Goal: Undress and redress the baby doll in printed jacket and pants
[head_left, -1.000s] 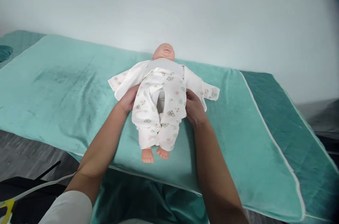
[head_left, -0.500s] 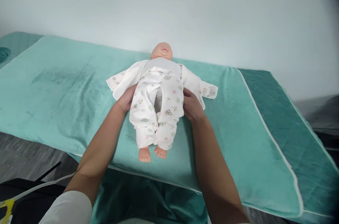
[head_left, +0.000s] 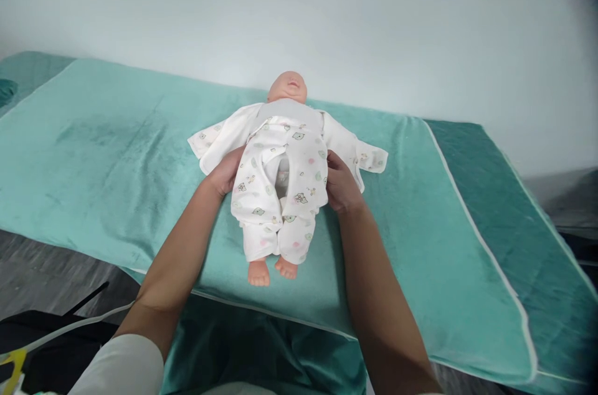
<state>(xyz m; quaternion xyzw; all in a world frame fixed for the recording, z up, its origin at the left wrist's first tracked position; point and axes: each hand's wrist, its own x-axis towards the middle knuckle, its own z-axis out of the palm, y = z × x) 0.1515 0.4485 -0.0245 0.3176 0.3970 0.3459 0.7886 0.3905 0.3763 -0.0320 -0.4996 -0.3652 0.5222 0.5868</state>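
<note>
A baby doll (head_left: 287,87) lies on its back on the treatment bed, head toward the wall and bare feet (head_left: 258,273) toward me. It wears a white long-sleeved top (head_left: 343,136), its front spread open, sleeves out to both sides. White printed baby pants (head_left: 306,177) with an open crotch cover its belly and legs. My left hand (head_left: 227,172) is closed at the pants' left side, fingertips hidden behind the cloth. At the opposite hip, my right hand (head_left: 343,183) has curled fingers against the pants' edge, partly hidden too.
A green velvet cover (head_left: 103,152) with white piping lies over the bed (head_left: 527,220). Behind it rises a pale wall (head_left: 299,9). At lower left, a white cable (head_left: 77,326) runs past my left forearm, near a black item (head_left: 51,345) and a yellow piece (head_left: 16,367).
The view has shifted slightly, so the doll appears a little further right and up. Both hands stay at the sides of the pants, with little visible movement.
</note>
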